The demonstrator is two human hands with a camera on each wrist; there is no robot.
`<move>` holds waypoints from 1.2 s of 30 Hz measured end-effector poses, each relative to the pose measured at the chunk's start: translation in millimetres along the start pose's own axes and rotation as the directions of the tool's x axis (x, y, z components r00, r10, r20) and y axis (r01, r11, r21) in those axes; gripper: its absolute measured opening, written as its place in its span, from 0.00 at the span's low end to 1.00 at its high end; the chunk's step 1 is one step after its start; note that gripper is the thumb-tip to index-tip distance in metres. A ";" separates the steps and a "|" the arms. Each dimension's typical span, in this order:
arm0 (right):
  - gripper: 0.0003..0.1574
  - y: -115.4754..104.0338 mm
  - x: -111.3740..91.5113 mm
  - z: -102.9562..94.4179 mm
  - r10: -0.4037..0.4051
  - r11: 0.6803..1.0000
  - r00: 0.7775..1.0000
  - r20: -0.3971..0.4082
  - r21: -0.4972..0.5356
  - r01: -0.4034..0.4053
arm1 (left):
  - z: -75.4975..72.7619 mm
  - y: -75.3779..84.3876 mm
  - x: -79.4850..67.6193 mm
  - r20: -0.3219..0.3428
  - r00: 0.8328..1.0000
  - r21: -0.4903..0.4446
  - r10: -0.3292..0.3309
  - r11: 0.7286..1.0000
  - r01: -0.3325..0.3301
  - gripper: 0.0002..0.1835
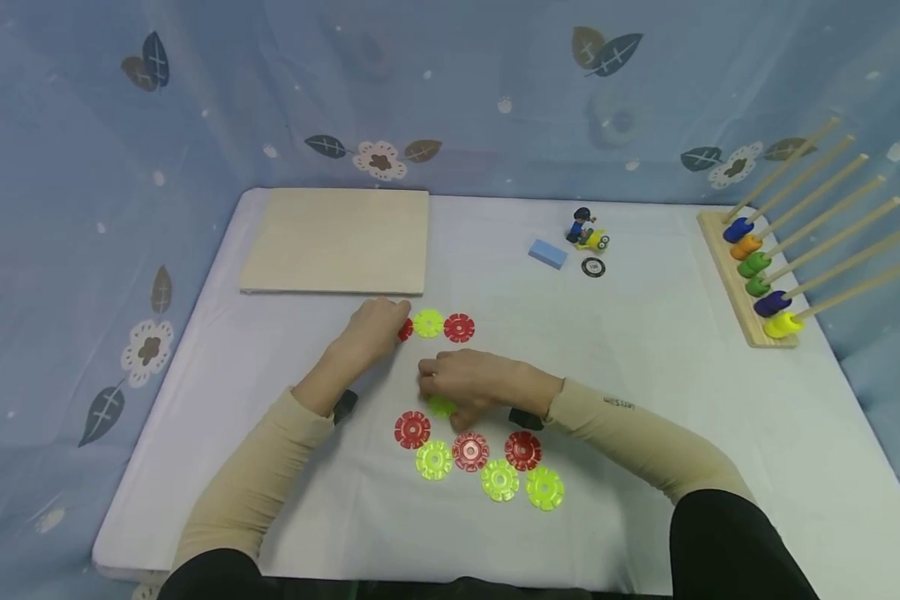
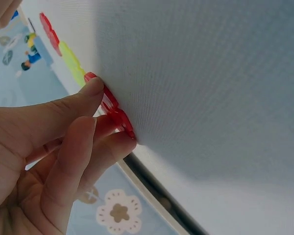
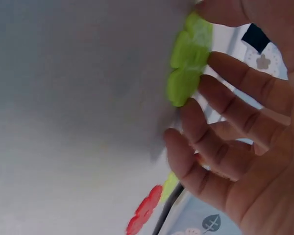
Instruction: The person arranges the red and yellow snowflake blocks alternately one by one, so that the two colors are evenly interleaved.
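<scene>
In the head view my left hand [image 1: 375,327] is at the left end of a short row of notched plastic discs. Its thumb and fingertips pinch a red notched disc [image 2: 112,105] by the edges, flat at the tabletop. Beside that disc lie a yellow-green disc [image 1: 427,323] and another red disc [image 1: 459,327]. Nearer the middle, my right hand [image 1: 468,383] holds a second yellow-green disc [image 3: 190,61] between thumb and curled fingertips; from above, the hand covers part of it. Below my right hand lie several loose discs, among them a red disc [image 1: 412,430] and a yellow-green disc [image 1: 434,460].
Behind my left hand lies a pale flat board [image 1: 337,242]. At the back are a blue block [image 1: 547,253], a toy figure [image 1: 581,225] with a yellow vehicle, and a black-and-white round piece [image 1: 593,267]. A wooden peg rack [image 1: 746,292] with coloured beads stands right.
</scene>
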State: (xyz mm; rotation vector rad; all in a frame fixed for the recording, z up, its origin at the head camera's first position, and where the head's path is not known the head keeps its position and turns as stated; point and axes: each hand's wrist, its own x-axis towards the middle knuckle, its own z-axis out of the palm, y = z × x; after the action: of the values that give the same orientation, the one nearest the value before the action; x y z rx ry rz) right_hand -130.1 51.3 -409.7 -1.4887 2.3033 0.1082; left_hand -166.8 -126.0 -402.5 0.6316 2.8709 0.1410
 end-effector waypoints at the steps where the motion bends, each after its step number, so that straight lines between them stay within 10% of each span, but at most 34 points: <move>1: 0.36 -0.1 -0.7 -0.2 0.004 1.000 1.000 0.004 -0.008 -0.004 | 0.3 -0.5 -0.7 -0.007 1.000 0.000 0.000 1.000 0.000 0.10; 11: 0.34 7.8 -12.8 -1.2 0.041 0.997 0.999 0.002 0.060 -0.041 | 0.6 -2.1 -3.6 -0.035 0.999 -0.007 0.008 1.000 -0.009 0.08; 22: 0.33 69.7 -51.8 -2.0 0.254 0.948 0.956 -0.146 0.235 -0.216 | -3.0 -3.5 -3.1 -0.056 0.998 -0.030 0.018 0.999 -0.020 0.07; 28: 0.33 93.7 -49.6 -3.3 0.333 0.923 0.926 -0.176 0.260 -0.283 | -2.3 -3.1 -4.0 -0.056 0.998 -0.019 0.031 0.999 -0.032 0.06; 36: 0.32 103.6 -39.4 -2.3 0.300 0.925 0.939 -0.167 0.292 -0.244 | -2.1 0.4 -4.5 -0.056 0.998 -0.013 0.036 0.999 -0.037 0.06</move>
State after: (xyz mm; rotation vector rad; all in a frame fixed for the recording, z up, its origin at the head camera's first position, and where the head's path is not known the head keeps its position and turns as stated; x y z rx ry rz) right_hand -209.0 129.2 -408.3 -1.0828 2.5616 -0.2874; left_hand -163.1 -127.6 -399.6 0.6887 2.9104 0.1867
